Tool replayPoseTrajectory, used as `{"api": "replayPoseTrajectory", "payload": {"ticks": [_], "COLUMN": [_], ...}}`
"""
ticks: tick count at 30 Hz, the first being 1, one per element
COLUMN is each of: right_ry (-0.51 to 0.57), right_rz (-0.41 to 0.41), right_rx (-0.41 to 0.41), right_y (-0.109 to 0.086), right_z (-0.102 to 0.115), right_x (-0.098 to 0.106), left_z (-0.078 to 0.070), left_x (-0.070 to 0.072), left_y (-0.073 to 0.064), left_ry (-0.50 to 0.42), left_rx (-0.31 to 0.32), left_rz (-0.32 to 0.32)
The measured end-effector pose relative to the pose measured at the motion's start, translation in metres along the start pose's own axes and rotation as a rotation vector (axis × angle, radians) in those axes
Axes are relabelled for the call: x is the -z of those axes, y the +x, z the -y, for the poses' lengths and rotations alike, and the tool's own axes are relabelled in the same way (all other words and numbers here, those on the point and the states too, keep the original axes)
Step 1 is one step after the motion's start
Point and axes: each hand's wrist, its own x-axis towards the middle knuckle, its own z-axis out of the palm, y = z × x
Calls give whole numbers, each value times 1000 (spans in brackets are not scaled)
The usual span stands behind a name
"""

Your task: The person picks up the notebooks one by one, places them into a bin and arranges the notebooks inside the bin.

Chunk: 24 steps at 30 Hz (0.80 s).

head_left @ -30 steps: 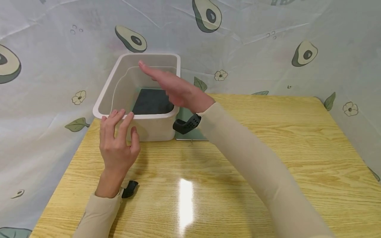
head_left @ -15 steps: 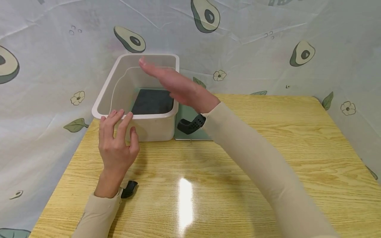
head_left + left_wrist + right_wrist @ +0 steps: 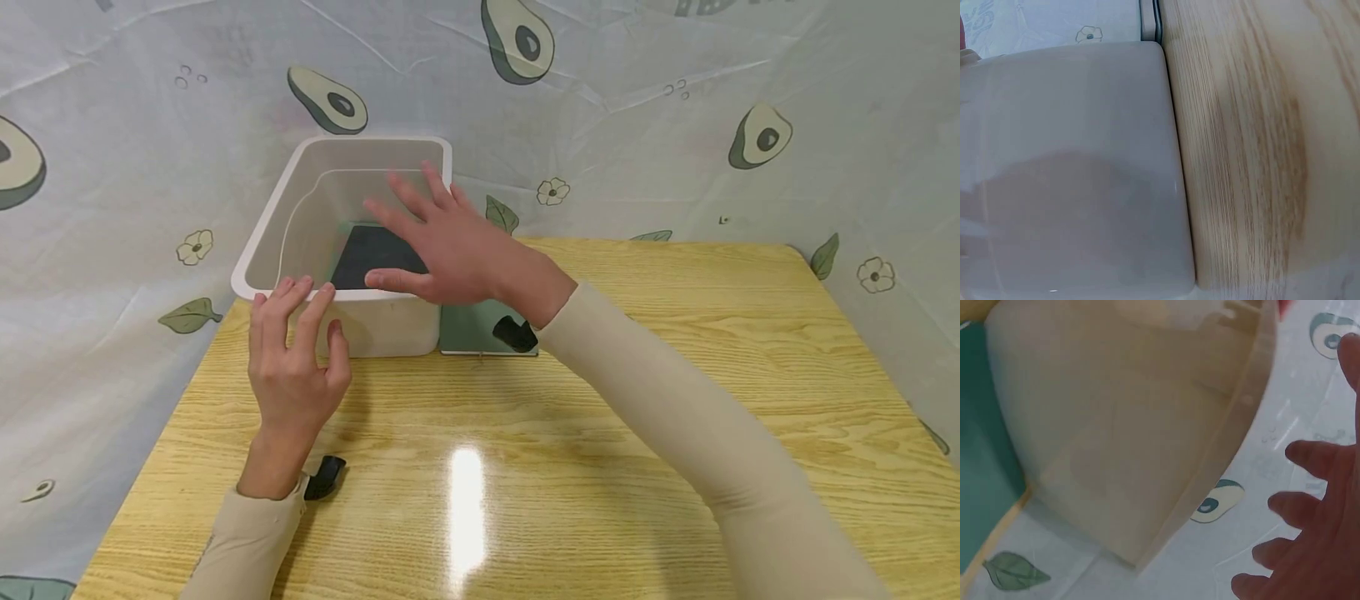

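Observation:
A white plastic bin (image 3: 386, 329) stands at the back left of the table, its wall filling much of both wrist views. Inside lies a flat dark rectangular item (image 3: 363, 258), with a greenish surface showing along its edges. My left hand (image 3: 296, 375) rests its fingertips on the bin's near rim, fingers loosely bent and thumb apart. Above the bin's right side is my right hand (image 3: 465, 254), fingers spread, palm down and holding nothing; it covers part of the right rim. In the right wrist view its fingertips (image 3: 1291, 509) show against the patterned cloth.
A flat green book-like item (image 3: 468, 321) lies on the table against the bin's right side. Wood-grained tabletop (image 3: 675, 333) stretches to the right and front. Behind hangs a pale cloth (image 3: 615, 142) printed with avocados. Black bands sit at both wrists.
My right hand has turned from edge-on to palm down, fanned out its fingers and shifted slightly right and toward me. The left hand and the bin stay in place.

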Motion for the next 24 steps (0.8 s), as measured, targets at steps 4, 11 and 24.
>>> {"api": "replayPoseTrajectory", "payload": {"ticks": [4, 11, 24], "right_ry": [-144, -290, -273], "right_rz": [-36, -109, -124], "right_rx": [61, 110, 122], "right_y": [-7, -15, -21], "right_z": [-2, -9, -16], "right_x": [-5, -7, -6], "left_z": [0, -1, -1], "left_x": [0, 0, -1], "left_y": [1, 1, -1], "left_ry": [6, 6, 10], "left_rx": [2, 10, 12], "left_rz": [3, 9, -2]}}
